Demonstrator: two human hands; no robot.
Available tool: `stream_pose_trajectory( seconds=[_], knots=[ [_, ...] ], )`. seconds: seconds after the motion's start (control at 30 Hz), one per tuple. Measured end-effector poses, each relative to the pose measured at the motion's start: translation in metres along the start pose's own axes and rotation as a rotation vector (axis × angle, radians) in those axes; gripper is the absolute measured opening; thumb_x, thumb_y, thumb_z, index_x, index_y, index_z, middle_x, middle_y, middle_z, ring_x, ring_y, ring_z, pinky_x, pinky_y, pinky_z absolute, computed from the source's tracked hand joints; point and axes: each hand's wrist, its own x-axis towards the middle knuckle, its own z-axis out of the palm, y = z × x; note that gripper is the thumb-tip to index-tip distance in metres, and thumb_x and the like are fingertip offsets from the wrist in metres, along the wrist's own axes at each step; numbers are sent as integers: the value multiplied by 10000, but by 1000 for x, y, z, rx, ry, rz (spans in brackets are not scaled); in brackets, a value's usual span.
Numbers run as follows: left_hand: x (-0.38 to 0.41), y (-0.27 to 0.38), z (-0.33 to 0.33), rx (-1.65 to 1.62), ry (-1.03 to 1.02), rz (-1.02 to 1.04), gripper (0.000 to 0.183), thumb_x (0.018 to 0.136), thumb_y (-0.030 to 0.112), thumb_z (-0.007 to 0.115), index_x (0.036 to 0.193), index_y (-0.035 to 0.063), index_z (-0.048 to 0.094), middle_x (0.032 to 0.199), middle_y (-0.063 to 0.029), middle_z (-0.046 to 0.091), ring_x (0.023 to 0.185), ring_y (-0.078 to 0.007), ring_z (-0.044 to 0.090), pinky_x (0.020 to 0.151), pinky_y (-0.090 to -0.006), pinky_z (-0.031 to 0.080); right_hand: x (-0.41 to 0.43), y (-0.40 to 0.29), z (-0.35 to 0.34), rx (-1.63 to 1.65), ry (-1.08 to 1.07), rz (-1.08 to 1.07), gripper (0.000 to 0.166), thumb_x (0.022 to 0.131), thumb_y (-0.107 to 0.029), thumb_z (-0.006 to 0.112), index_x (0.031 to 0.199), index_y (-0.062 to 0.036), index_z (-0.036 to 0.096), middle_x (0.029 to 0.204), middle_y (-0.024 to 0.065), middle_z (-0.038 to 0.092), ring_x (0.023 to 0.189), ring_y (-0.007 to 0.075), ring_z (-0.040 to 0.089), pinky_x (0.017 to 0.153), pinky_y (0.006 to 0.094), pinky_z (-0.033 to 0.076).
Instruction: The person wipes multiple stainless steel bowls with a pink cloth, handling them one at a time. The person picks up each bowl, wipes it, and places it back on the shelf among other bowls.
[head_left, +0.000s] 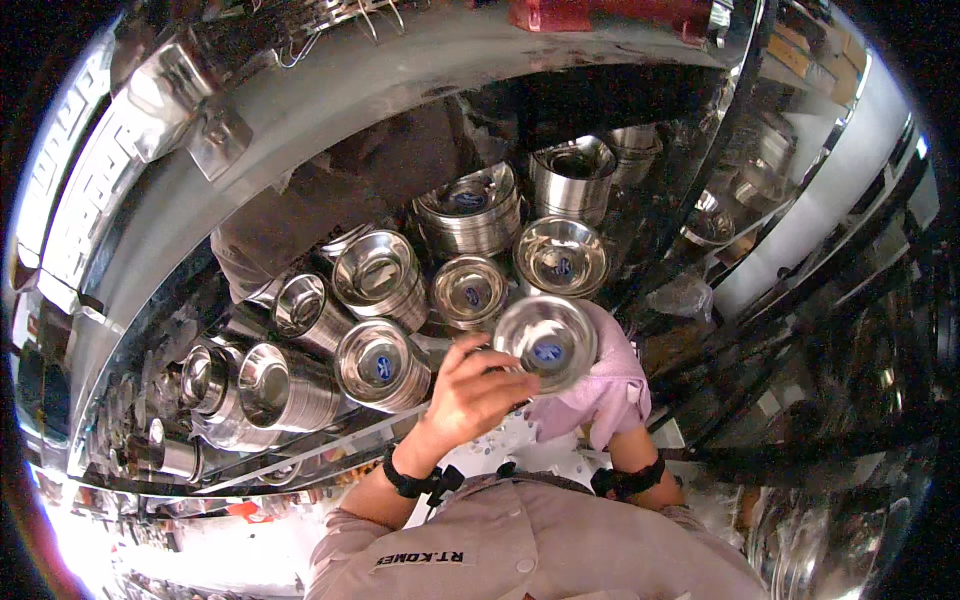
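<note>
A shallow stainless-steel bowl with a blue sticker at its centre is held up in front of my chest. My left hand pinches its left rim between fingers and thumb. On the other side a pink cloth presses against the bowl's right edge and underside. My right hand is inside this cloth, its fingers mostly hidden. Just beyond the held bowl are a small round bowl and a wider bowl, both with blue stickers.
Stacked steel bowls and tall steel tumblers crowd the glossy dark shelf on the left. More stacks stand at the back. A glass edge runs along the front. Crumpled clear plastic lies to the right.
</note>
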Motion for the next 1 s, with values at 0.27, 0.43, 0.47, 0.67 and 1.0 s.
stream_pose_trajectory(
  seconds=[0.27,0.43,0.47,0.67,1.0],
  knots=[
    [-13,23,-6,-11,-147,-100,856,589,430,995,1375,260,703,1683,-145,425,1579,-486,317,1268,-715,252,-6,-5,45,-38,-65,58,863,864,-270,882,1526,17,407,1503,146,544,1379,217,555,1198,341,424],
    [-25,22,-17,-201,-73,-214,1281,572,695,963,1566,57,466,1682,-255,377,1574,-554,292,1260,-713,242,-2,11,75,-279,13,-92,763,879,-198,806,1531,0,465,1484,176,573,1382,298,579,1183,383,459],
    [-29,20,-19,-196,-71,-193,1352,641,798,873,1590,-36,391,1660,-300,378,1545,-552,340,1260,-691,251,-2,16,80,-320,23,-106,780,868,-209,815,1533,-2,466,1480,174,572,1370,292,585,1176,379,461],
    [-63,25,-36,-343,35,-426,1231,881,762,681,1678,-70,247,1644,-328,349,1535,-493,357,1264,-580,291,-2,-16,117,-423,-118,-206,969,829,-421,813,1571,30,381,1499,187,520,1362,303,568,1178,384,437],
    [-121,55,-73,-1119,-56,-772,1081,1065,789,235,1720,-27,-38,1807,-226,11,1676,-341,33,1340,-471,71,-30,38,183,-715,-100,-482,783,935,-288,740,1601,5,449,1592,194,493,1519,366,414,1288,439,283]
  ],
)
